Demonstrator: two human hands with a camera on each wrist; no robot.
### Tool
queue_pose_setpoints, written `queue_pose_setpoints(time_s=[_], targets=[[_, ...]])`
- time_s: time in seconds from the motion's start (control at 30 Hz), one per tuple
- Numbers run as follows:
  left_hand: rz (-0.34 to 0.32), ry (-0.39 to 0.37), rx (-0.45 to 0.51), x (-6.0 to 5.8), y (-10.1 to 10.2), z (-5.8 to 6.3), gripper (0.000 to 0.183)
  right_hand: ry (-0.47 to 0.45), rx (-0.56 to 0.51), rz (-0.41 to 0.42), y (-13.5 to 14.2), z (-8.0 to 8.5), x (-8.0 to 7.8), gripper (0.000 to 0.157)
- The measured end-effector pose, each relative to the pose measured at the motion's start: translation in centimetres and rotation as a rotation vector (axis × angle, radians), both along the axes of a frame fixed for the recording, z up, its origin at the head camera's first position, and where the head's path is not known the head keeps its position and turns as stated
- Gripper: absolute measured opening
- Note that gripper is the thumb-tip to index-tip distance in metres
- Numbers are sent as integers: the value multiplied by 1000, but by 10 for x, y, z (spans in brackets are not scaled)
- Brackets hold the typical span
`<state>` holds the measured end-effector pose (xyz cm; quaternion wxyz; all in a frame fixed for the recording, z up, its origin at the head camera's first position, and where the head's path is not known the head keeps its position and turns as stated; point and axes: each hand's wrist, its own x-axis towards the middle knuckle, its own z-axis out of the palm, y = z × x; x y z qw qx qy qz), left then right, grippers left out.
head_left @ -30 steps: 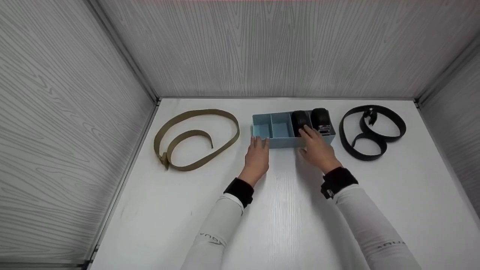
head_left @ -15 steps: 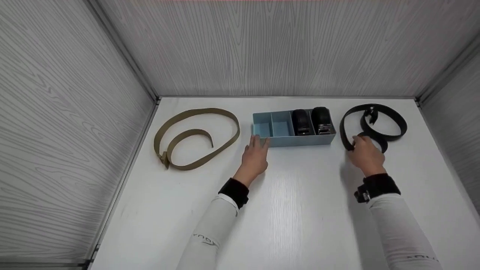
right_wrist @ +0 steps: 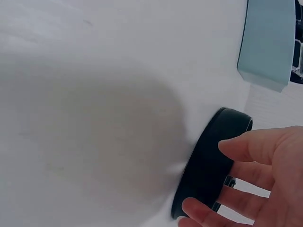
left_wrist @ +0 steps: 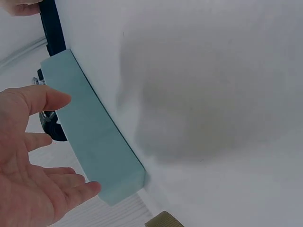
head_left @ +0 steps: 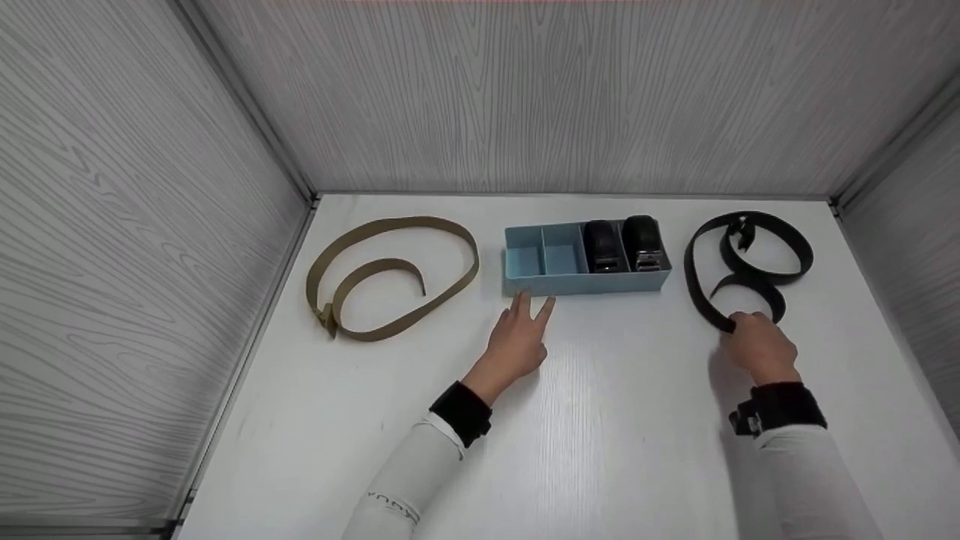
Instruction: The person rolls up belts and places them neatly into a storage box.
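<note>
On the right, my right hand (head_left: 761, 347) holds the near edge of a coiled black belt (head_left: 696, 274). In the right wrist view, its thumb lies over the outer face of the belt (right_wrist: 208, 156) and the index finger passes behind it. My left hand (head_left: 516, 345) is just in front of the blue divided box (head_left: 589, 283), fingers extended and spread; whether they touch the box (left_wrist: 102, 132) I cannot tell. Two rolled black belts with metal buckles, one roll (head_left: 602, 244) and another roll (head_left: 643, 240), stand in the box's two right compartments.
A tan belt (head_left: 405, 324) lies loosely coiled on the white table (head_left: 585, 450) at left. Grey wood-grain panels enclose the table, with a back panel (head_left: 525, 97) behind the box and a side panel (head_left: 112, 262) at left.
My right hand has left the roll in the box, gone right to the loose black belt, then drawn slightly nearer. My left hand has pulled back a little from the box's front rim.
</note>
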<state>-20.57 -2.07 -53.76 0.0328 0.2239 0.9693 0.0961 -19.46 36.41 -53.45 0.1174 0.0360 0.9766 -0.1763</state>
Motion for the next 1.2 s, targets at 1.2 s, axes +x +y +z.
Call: queue_pose_setpoints(time_s=[1.2], targets=[[-323, -93, -87, 44, 15, 3, 52, 53, -227, 327, -104, 3, 45, 61]])
